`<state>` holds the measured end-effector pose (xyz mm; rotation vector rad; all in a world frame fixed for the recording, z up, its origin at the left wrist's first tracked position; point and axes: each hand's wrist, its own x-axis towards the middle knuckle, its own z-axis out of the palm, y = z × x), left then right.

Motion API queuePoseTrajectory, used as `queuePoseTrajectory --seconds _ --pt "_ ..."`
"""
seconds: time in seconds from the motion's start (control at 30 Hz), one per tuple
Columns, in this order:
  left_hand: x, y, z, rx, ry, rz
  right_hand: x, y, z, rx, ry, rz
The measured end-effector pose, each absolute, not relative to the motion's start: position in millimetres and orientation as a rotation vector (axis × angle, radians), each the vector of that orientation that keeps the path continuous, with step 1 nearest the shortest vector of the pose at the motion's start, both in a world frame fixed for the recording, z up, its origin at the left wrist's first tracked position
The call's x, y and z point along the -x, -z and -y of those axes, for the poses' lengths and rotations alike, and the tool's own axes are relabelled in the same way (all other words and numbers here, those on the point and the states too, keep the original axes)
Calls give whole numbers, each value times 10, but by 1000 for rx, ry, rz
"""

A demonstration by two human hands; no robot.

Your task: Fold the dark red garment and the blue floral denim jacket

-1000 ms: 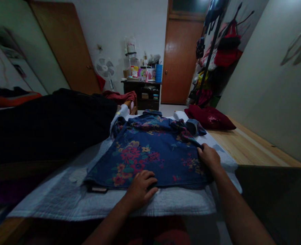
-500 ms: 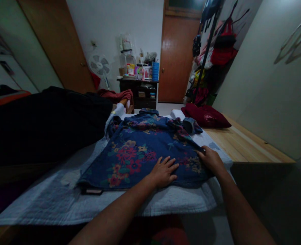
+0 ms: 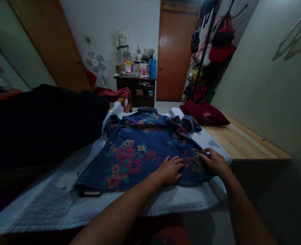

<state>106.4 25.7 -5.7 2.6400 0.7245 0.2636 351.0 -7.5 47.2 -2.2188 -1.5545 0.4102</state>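
A blue floral shirt [image 3: 142, 146] is spread on a light quilted cloth [image 3: 181, 202], its collar at the far end and its sleeves folded near the shoulders. My left hand [image 3: 171, 169] rests palm down on the lower right part of the shirt, fingers apart. At the shirt's right side edge is my right hand [image 3: 215, 161], with thumb and fingers closed on the fabric. A dark tag or strip [image 3: 91, 193] shows under the hem at the lower left.
Dark clothing [image 3: 45, 126] is heaped on the left. A dark red cushion [image 3: 206, 113] lies at the back right on a wooden board [image 3: 244, 141]. Behind stand a fan [image 3: 95, 63], a dark cabinet [image 3: 135, 90] and a door [image 3: 174, 54].
My left hand has slid a little to the right over the shirt. My right hand stays at the shirt's right edge. The camera view has shifted slightly.
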Motion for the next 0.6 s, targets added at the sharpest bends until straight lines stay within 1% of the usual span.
queuePoseTrajectory --seconds 0.17,0.33,0.4,0.47,0.53,0.6 --pt "-1300 195 -234 -2653 -311 -687 -3487 -455 77 2161 -397 1613" --pt "-1269 238 -229 -2671 -297 -644 -3552 -457 102 2213 -362 1595" --pt "-1256 224 -227 -2671 -302 -642 -3519 -454 120 2275 -234 1577" --pt "-1264 212 -225 -2666 -307 -646 -3423 -454 127 2267 -17 1583" --pt "-1281 201 -227 -2649 -289 -646 -3262 -464 109 2135 189 1593" --pt "-1277 182 -239 -2622 -244 -612 -3051 -474 52 1941 257 1608"
